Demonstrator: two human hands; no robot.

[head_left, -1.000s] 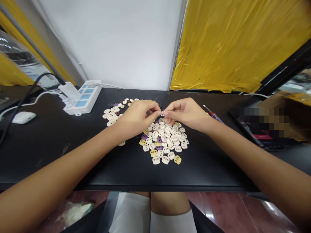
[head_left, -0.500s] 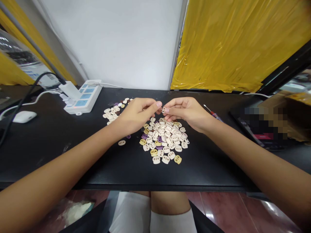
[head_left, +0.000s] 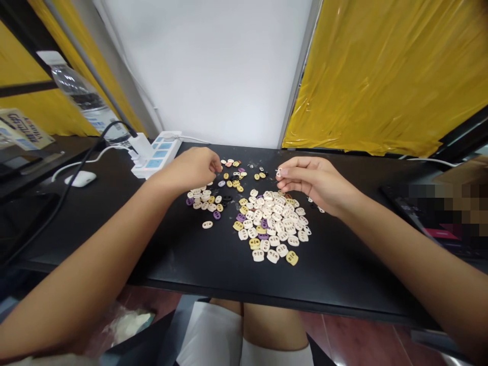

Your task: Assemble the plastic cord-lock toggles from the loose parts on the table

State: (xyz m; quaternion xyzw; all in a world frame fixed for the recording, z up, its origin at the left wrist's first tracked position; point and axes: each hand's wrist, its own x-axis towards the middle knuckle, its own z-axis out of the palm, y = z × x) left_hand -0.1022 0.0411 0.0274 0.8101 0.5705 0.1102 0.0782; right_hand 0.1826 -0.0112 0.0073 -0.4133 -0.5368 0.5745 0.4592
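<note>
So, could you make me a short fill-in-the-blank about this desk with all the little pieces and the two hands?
1. The right hand pinches one small piece above a table whose top is ____.
2. The large pile is mostly cream, with some yellow and ____ pieces.
3. The left hand hovers by the scattered pieces, with the power strip on its ____ side.
4. The white thing beyond the strip is a computer ____.
Missing words: black; purple; left; mouse.

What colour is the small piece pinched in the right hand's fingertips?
Cream-white; the small piece in the right hand shows best in the head view.
</note>
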